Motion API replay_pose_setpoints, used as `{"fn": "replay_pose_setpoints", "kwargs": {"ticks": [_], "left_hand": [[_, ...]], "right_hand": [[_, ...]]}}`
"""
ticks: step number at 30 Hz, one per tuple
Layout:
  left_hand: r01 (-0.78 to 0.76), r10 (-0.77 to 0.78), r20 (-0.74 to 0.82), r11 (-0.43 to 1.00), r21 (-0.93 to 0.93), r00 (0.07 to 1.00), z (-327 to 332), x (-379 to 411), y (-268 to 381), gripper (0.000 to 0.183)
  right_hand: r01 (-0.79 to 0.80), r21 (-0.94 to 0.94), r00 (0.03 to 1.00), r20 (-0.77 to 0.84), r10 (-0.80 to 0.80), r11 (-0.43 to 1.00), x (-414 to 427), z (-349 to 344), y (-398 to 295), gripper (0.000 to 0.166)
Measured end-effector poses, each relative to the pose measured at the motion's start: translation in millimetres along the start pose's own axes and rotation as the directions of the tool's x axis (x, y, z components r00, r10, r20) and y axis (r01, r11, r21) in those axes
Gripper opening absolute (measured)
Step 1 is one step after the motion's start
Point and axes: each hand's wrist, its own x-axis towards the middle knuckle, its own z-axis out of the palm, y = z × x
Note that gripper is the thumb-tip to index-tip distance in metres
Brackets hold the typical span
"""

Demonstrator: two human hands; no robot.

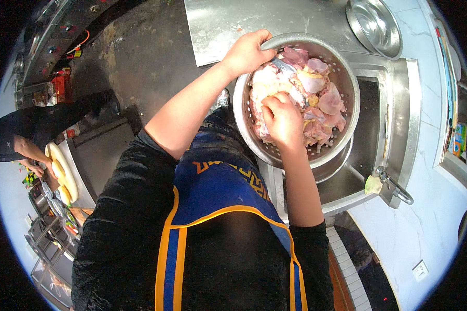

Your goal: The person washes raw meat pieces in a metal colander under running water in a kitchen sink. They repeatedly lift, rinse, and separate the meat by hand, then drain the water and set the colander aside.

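A metal colander (353, 116) filled with raw chicken pieces (311, 81) is held over the sink side of a steel counter. My left hand (251, 52) grips its upper left rim, the thumb reaching inside. Beside that thumb a grey-blue strip (283, 67) lies on the meat; what it is cannot be told. My right hand (283, 118) is inside the colander with curled fingers touching the chicken at the left middle. Its fingertips are partly hidden, so whether it grips a piece is unclear. Under the colander shows part of a round metal bowl (344, 161).
The sink (364, 155) has a faucet (397, 188) with a pale green piece (373, 185) by it. An empty metal basin (373, 27) rests on the steel counter (225, 23). At far left, another person's hands (39, 163) work near pale, elongated food pieces (64, 171).
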Motion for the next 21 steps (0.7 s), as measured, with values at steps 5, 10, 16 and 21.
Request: {"fn": "replay_pose_setpoints", "kwargs": {"ticks": [5, 10, 16, 21], "left_hand": [[0.039, -0.039, -0.002, 0.999, -0.02, 0.999, -1, -2, 3, 0.019], [-0.001, 0.001, -0.024, 1.0, 0.009, 1.0, 0, -1, -2, 0.02], [-0.015, 0.015, -0.024, 1.0, 0.019, 1.0, -1, 0, -2, 0.021], [0.007, -0.007, -0.003, 1.0, 0.017, 1.0, -2, -1, 1, 0.021]], "right_hand": [[-0.024, -0.03, 1.0, -0.019, 0.023, 0.999, 2, 1, -5, 0.009], [0.008, -0.145, 1.0, 0.001, -0.008, 0.989, 2, 5, -2, 0.007], [-0.08, 0.158, 0.996, -0.034, 0.086, 0.984, 0, 0, 2, 0.006], [-0.148, 0.409, 0.983, -0.036, 0.178, 0.901, -7, -2, 19, 0.007]]}}
